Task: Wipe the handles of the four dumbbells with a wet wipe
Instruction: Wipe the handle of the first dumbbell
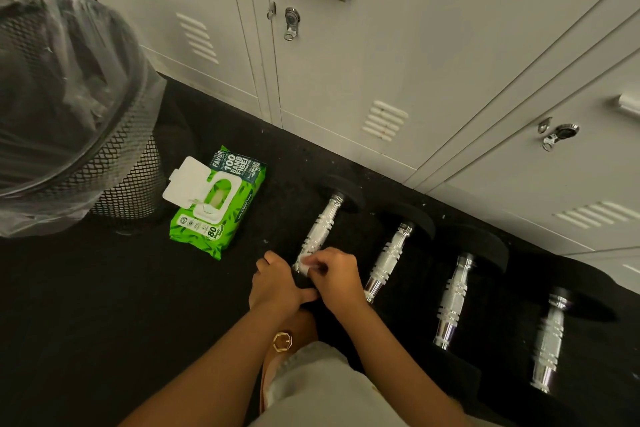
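Note:
Several dumbbells with chrome handles and black heads lie side by side on the dark floor. My right hand [337, 274] presses a small white wet wipe [305, 263] against the near end of the leftmost dumbbell's handle [320, 229]. My left hand [277, 282] grips the near black head of that same dumbbell. The second dumbbell [389, 253], the third dumbbell [453, 302] and the rightmost dumbbell [549, 340] lie untouched to the right.
A green pack of wet wipes [216, 201] lies on the floor with its white lid flipped open. A black mesh bin [79, 114] lined with clear plastic stands at the left. White lockers [346, 62] run along the back. My knee [311, 388] is at the bottom.

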The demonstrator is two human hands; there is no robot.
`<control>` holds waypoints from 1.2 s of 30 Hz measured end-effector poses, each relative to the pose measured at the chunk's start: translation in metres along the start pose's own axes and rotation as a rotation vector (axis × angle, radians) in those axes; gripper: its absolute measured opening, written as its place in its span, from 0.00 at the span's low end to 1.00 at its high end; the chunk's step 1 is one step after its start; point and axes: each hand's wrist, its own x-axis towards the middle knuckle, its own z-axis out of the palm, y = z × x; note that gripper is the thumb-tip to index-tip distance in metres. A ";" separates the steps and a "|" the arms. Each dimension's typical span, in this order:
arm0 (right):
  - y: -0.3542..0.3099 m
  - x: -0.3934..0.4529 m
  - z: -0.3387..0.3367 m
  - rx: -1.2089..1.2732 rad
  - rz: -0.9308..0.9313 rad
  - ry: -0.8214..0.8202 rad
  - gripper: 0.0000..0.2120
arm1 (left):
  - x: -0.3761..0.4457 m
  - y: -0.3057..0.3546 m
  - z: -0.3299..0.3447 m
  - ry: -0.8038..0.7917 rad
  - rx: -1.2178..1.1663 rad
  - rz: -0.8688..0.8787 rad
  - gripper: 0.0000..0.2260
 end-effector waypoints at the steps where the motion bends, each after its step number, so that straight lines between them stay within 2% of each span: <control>1: 0.000 0.000 -0.001 0.015 0.015 -0.018 0.10 | -0.001 0.000 0.000 -0.001 -0.002 0.002 0.47; 5: -0.002 0.005 -0.008 0.040 0.090 -0.029 0.10 | 0.000 0.000 -0.001 0.007 0.002 0.010 0.47; 9: -0.004 0.008 -0.010 -0.009 0.091 -0.136 0.10 | -0.002 0.001 0.000 0.005 -0.002 0.013 0.47; 15: -0.001 0.002 -0.006 0.035 0.115 -0.056 0.09 | -0.002 0.001 -0.001 0.003 -0.005 0.008 0.48; 21: 0.001 0.008 -0.010 0.048 0.200 -0.045 0.05 | -0.003 0.002 -0.001 0.013 0.003 0.010 0.47; 26: 0.002 0.007 -0.007 0.011 0.161 -0.099 0.07 | -0.003 0.002 -0.002 0.005 -0.006 0.011 0.47; 31: 0.005 0.020 -0.018 0.017 0.202 0.019 0.07 | -0.002 0.002 -0.003 0.012 -0.002 0.015 0.48; 36: 0.004 0.011 -0.008 -0.007 0.175 -0.097 0.05 | -0.003 0.001 -0.002 0.002 -0.013 0.019 0.48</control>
